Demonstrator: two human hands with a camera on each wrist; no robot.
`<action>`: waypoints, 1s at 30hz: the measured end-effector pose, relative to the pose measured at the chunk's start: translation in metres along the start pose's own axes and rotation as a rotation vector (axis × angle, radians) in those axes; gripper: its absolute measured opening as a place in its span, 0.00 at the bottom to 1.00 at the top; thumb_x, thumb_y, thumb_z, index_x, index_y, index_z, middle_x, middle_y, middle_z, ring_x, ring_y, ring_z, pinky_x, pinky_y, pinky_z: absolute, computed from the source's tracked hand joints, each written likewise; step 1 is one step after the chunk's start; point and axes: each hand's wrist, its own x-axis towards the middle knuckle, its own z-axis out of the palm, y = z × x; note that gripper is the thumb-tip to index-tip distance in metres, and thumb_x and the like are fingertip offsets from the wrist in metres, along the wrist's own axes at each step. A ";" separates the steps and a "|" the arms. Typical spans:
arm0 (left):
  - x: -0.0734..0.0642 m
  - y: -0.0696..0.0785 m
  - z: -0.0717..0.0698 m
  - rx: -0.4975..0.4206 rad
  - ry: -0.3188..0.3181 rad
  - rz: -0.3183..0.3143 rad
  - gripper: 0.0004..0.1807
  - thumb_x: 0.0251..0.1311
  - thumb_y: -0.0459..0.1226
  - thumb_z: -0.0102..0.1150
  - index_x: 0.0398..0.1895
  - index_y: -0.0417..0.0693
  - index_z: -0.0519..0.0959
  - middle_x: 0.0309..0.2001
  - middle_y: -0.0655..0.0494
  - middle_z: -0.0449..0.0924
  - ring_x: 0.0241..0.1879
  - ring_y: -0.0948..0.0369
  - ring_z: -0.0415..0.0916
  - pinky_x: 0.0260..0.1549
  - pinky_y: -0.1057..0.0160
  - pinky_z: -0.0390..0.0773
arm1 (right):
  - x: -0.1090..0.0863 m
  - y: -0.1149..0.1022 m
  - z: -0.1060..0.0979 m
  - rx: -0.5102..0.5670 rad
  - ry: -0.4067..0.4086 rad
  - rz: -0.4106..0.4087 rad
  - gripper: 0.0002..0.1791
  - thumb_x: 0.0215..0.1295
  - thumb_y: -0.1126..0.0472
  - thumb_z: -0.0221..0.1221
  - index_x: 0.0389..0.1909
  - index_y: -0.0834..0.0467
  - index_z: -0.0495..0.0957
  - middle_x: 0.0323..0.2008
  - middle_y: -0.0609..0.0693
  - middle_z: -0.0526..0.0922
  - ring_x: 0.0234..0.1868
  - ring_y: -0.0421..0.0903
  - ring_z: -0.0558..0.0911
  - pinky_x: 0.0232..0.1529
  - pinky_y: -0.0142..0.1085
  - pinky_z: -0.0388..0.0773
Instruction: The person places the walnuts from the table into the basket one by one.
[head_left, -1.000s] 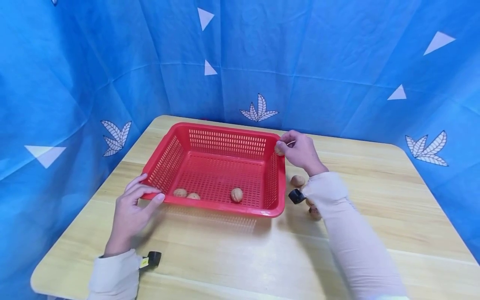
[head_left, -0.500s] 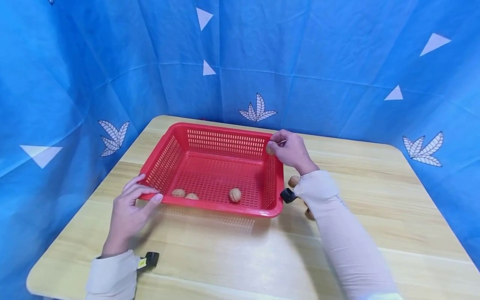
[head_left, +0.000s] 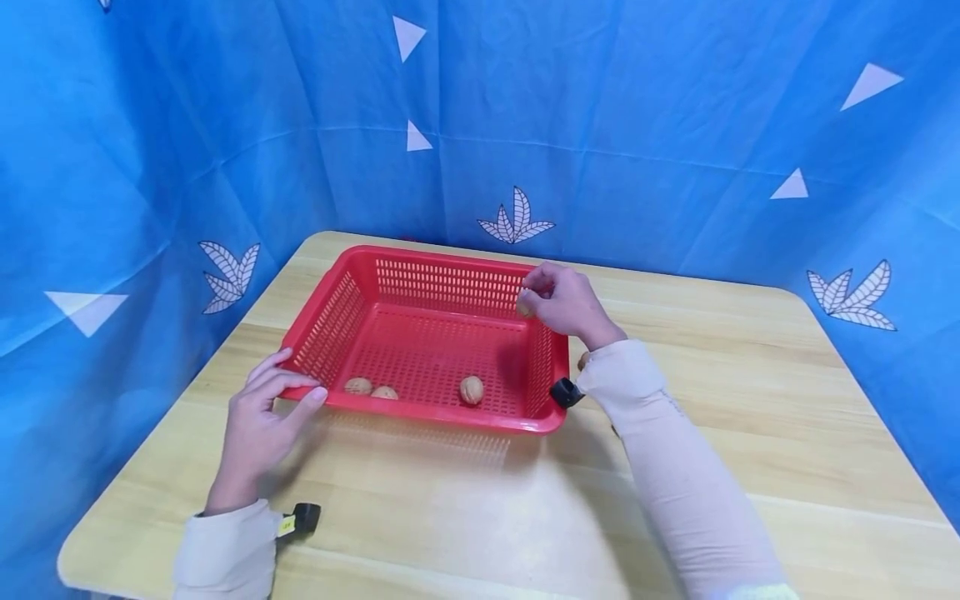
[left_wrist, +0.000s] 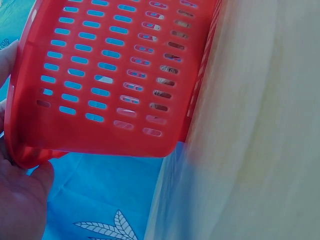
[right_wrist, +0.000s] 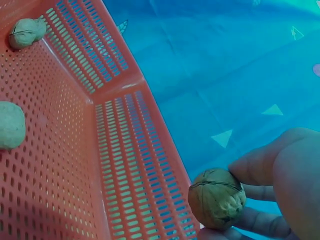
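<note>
A red plastic basket [head_left: 446,418] with slotted walls stands on the table. At its near left corner my left hand [head_left: 258,421] grips the rim, thumb on the near side and fingers along the left side. Over the basket's right side, my right hand [head_left: 568,304] pinches a walnut [right_wrist: 216,199] between thumb and fingertips. Inside the basket, one walnut [head_left: 472,389] lies right of the middle. Two more, a left walnut [head_left: 358,386] and its neighbour walnut [head_left: 385,392], sit along the near wall, partly hidden by the rim.
Right of the basket, a walnut [head_left: 582,361] on the wooden table [head_left: 450,533] shows beside my right sleeve [head_left: 675,467], which hides most of it. A blue patterned curtain [head_left: 637,125] hangs behind the table and along its sides.
My right hand has moved left with the walnut, from the basket's right rim to over its inside. The sleeve now covers more of the walnuts on the table. My left hand has stayed put.
</note>
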 end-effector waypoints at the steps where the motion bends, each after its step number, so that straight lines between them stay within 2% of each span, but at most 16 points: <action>1: 0.000 0.000 0.000 -0.002 0.000 -0.002 0.07 0.50 0.32 0.71 0.31 0.40 0.84 0.37 0.43 0.84 0.64 0.56 0.65 0.52 0.77 0.62 | 0.000 -0.001 0.000 -0.008 -0.008 -0.002 0.12 0.65 0.59 0.60 0.47 0.59 0.77 0.42 0.53 0.81 0.42 0.51 0.78 0.42 0.42 0.78; 6: 0.001 0.002 0.001 -0.001 0.001 0.007 0.06 0.50 0.31 0.71 0.31 0.39 0.83 0.37 0.42 0.84 0.64 0.53 0.65 0.52 0.77 0.62 | 0.002 -0.010 0.002 -0.015 -0.019 -0.005 0.14 0.65 0.58 0.61 0.48 0.59 0.77 0.45 0.53 0.80 0.45 0.50 0.78 0.46 0.42 0.77; 11: 0.001 0.002 0.000 0.001 0.005 0.008 0.06 0.50 0.31 0.71 0.31 0.39 0.83 0.37 0.43 0.84 0.64 0.55 0.65 0.53 0.77 0.62 | 0.003 -0.014 0.004 -0.007 -0.037 -0.014 0.14 0.63 0.59 0.63 0.48 0.59 0.78 0.46 0.53 0.80 0.45 0.50 0.78 0.45 0.42 0.78; 20: 0.001 0.002 0.001 -0.007 0.012 0.020 0.06 0.49 0.31 0.71 0.30 0.39 0.83 0.36 0.43 0.84 0.64 0.60 0.65 0.53 0.77 0.62 | 0.004 -0.008 0.005 -0.028 -0.022 -0.047 0.14 0.65 0.58 0.62 0.48 0.60 0.77 0.42 0.54 0.82 0.43 0.50 0.79 0.45 0.43 0.78; 24: 0.000 0.002 0.001 0.000 0.020 0.046 0.05 0.49 0.29 0.71 0.29 0.40 0.83 0.34 0.44 0.84 0.63 0.62 0.65 0.54 0.76 0.62 | 0.005 -0.004 0.004 -0.044 -0.033 -0.044 0.15 0.65 0.57 0.62 0.48 0.59 0.77 0.43 0.54 0.82 0.43 0.50 0.80 0.44 0.43 0.78; 30: 0.001 0.003 0.002 -0.015 0.011 0.006 0.06 0.50 0.31 0.71 0.30 0.39 0.83 0.36 0.42 0.84 0.64 0.58 0.65 0.54 0.76 0.62 | 0.003 0.002 -0.004 -0.051 -0.035 -0.010 0.16 0.66 0.55 0.61 0.49 0.59 0.77 0.46 0.55 0.82 0.43 0.51 0.79 0.44 0.43 0.78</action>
